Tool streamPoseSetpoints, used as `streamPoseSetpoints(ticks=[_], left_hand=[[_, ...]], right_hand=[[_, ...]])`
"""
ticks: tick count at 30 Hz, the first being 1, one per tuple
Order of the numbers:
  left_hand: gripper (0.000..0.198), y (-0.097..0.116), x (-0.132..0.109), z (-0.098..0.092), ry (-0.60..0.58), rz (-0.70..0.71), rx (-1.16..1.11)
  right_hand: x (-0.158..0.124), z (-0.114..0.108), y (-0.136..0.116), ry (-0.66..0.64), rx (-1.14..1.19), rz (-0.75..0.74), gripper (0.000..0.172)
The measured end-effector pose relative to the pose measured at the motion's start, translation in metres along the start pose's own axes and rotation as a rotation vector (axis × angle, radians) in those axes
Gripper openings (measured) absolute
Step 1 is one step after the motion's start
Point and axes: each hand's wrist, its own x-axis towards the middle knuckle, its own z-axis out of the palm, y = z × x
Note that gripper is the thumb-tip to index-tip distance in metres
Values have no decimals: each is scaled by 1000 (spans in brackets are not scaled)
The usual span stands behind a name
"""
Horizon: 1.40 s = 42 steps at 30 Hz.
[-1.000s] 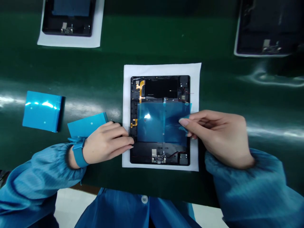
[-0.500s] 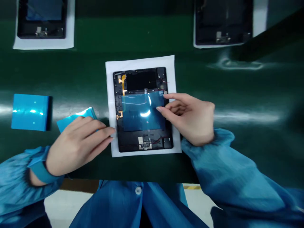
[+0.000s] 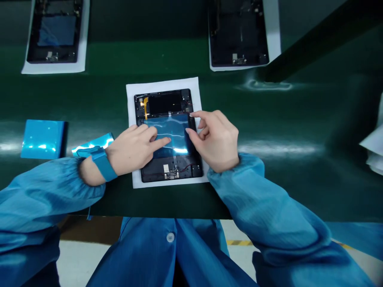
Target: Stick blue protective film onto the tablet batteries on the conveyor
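Observation:
An opened tablet (image 3: 155, 171) with bare electronics lies on a white cloth (image 3: 130, 107). Across its middle is a shiny blue film (image 3: 179, 139). The index finger of my left hand (image 3: 133, 147) is stretched out onto the film, the other fingers curled and holding nothing. At the film's right edge is my right hand (image 3: 220, 137), thumb and index finger apart. The thumb tip is at the film and the index fingertip is by its upper right corner. My left hand hides the film's left part and the tablet's left edge.
To the left sit a stack of blue sheets (image 3: 43, 138) and a loose blue piece (image 3: 95, 143). Further back, two more opened tablets (image 3: 55, 44) (image 3: 239, 40) rest on white cloths. A dark slanted bar (image 3: 299, 48) stands at the right, white sheets (image 3: 375, 143) at the far right.
My left hand has moved right from the cloth's left edge onto the film, its index finger now extended. My right hand stays at the film's right edge. The view has shifted.

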Motion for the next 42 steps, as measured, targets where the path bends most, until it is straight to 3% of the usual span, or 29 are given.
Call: streamPoseSetpoints(ticks=[5,7,10,12,14,16,18,23,27,30,34,37,42], left_hand=[[53,17,29,-2,24,49,-18],[55,17,35,-1,17,70,-39],[53,-2,23,5,69,25,-100],[54,-24,4,15,150,-111,-158],[76,-46,-15,26,208,-223,-218],[105,-62,-28,36,196,-249,-266],[120,-69,-33,43,147,-254,-299],[128,-67,-30,44,88,-275,-339],[125,-67,-30,43,82,-271,-335],[122,-66,-31,42,78,-264,-325],[123,-65,-31,43,83,-268,-317],[124,-66,-31,44,77,-274,-307],[122,-67,-31,45,77,-266,-300]], right_hand=[[1,5,11,44,160,134,21],[0,4,11,90,173,120,20],[-5,2,0,44,60,-171,20],[-7,5,-12,-124,-83,-474,26],[-4,12,-22,-315,-231,-696,39],[6,20,-30,-445,-346,-779,53],[22,29,-34,-496,-429,-758,62],[50,43,-40,-482,-513,-603,69],[25,42,-46,-481,-472,-678,82],[3,35,-46,-509,-378,-775,78],[12,31,-36,-392,-455,-611,67],[22,32,-32,-339,-506,-515,71],[-7,28,-45,-486,-419,-725,73]])
